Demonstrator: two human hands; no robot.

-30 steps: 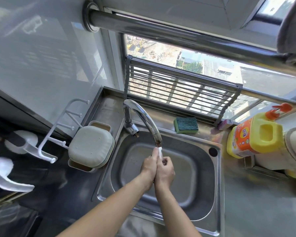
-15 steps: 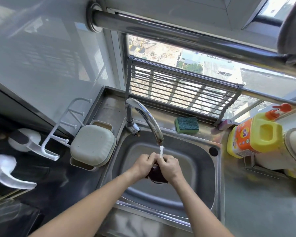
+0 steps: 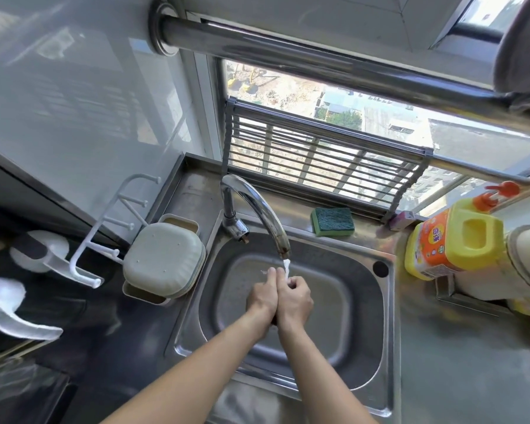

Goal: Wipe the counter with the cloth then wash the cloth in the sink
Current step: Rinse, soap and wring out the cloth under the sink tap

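Over the steel sink (image 3: pixel 361 301), my left hand (image 3: pixel 262 296) and my right hand (image 3: pixel 294 299) are pressed side by side under the tap (image 3: pixel 257 209). A thin stream of water (image 3: pixel 286 267) falls onto my fingers. Both hands grip the dark cloth (image 3: pixel 273 322) between them. Only a small dark sliver of the cloth shows below my palms; the rest is hidden. The steel counter (image 3: pixel 459 356) lies to the right of the sink.
A green sponge (image 3: pixel 332 221) lies on the ledge behind the sink. A yellow and orange detergent bottle (image 3: pixel 453 240) stands at the right. A beige lidded box (image 3: pixel 162 263) sits left of the sink, beside a white hook rack (image 3: pixel 104 228).
Half a second ago my hands were apart with the dark cloth bunched in view between them. Now they are pressed together again around it, as one second ago.
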